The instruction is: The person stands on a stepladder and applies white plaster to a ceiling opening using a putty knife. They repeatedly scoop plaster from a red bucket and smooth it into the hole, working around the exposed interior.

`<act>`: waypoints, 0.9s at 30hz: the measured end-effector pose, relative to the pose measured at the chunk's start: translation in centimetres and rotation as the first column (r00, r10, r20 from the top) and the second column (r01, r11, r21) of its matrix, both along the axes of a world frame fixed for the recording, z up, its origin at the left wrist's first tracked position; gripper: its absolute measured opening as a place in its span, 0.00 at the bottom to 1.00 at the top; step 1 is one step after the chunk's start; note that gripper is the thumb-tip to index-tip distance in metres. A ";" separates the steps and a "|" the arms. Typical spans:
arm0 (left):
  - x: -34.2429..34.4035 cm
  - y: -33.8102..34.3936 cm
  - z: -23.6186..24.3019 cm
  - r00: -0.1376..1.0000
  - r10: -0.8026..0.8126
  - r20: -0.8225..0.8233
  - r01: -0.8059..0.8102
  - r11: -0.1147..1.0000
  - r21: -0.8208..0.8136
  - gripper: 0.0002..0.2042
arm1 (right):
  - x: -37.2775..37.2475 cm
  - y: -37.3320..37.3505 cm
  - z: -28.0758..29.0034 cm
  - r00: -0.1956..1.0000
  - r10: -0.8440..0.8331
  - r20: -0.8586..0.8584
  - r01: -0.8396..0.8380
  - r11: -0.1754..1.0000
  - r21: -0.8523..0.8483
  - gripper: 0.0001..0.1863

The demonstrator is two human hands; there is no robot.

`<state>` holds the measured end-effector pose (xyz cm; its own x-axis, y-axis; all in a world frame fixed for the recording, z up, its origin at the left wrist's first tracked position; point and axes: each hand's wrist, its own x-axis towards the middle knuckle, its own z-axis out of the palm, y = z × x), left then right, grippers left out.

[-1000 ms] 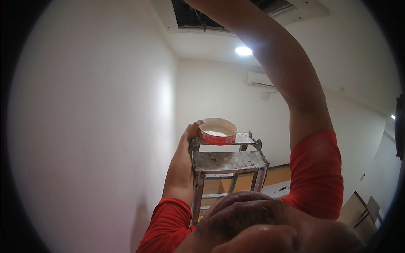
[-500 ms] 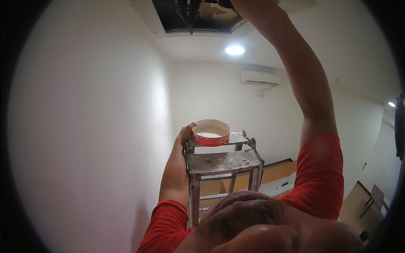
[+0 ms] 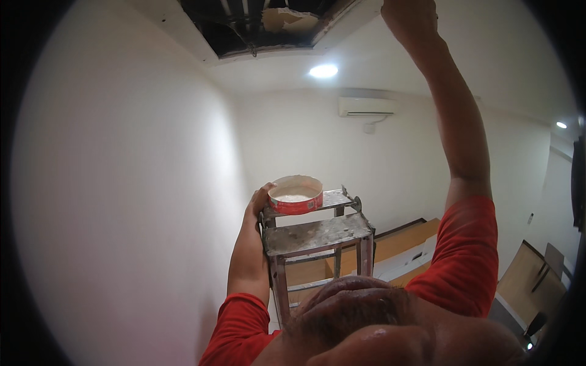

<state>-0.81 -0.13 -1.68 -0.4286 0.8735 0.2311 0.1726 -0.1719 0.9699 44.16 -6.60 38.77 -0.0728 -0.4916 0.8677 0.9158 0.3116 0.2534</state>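
Observation:
A shallow round tub (image 3: 296, 206), red outside and pale inside with whitish paste in it, rests on the top of a stained metal stepladder (image 3: 320, 235). My left hand (image 3: 260, 199) is closed at the tub's left side, its fingertips at the rim and its palm beside the ladder's top corner. High at the upper right, my right hand (image 3: 412, 18) is raised by the ceiling, right of a rectangular opening (image 3: 256, 27). Its fingers look curled, but the picture's top edge cuts off part of the hand and whatever it may hold.
A white wall (image 3: 122, 183) runs close along the left. The ceiling opening shows dark space and a torn tan piece (image 3: 290, 20). Beyond the ladder are a round ceiling light (image 3: 323, 71), a wall air conditioner (image 3: 367, 106) and wooden furniture (image 3: 390, 236) below.
My right hand has moved right, away from the ceiling opening. The view has shifted slightly, so opening, tub and ladder appear farther left. My left hand keeps its place at the tub.

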 end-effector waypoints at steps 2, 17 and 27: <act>-0.5 0.7 -0.3 1.000 -0.016 0.019 0.016 1.000 -0.010 0.35 | 1.2 0.5 -0.2 1.000 -0.014 -0.026 0.012 0.998 -0.058 0.22; -1.3 1.6 -0.2 1.000 -0.020 -0.009 0.020 0.997 -0.072 0.36 | 6.1 5.0 -1.0 0.969 0.164 -0.182 -0.168 0.986 -0.005 0.26; -1.3 0.4 -0.2 0.998 0.015 -0.059 -0.017 0.999 -0.037 0.35 | 2.3 3.2 -1.7 0.965 0.250 0.080 -0.263 0.916 0.303 0.22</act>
<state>-2.12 0.24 -1.92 -0.4292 0.8752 0.2233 0.2317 -0.1323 0.9638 46.51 -3.41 37.03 0.0608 -0.7404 0.6694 0.8024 0.4352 0.4085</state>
